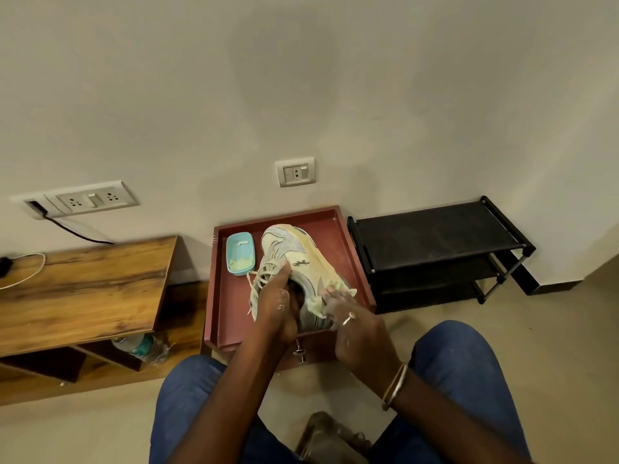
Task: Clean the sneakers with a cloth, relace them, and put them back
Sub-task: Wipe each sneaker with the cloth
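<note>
Your left hand curls its fingers inside the mouth of the sneaker, thumb outside; your right hand grips the cloth against its heel. Held tilted over the middle of the tray, heel toward the near edge, it could twist loose under hard rubbing and hit the soap dish.

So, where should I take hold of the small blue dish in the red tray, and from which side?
Pinch the blue dish across its narrow width, fingers on the two long rims, coming from above. It lies flat and open-topped in the red tray, with the sneaker close on its right, so a sideways approach looks crowded.
</note>
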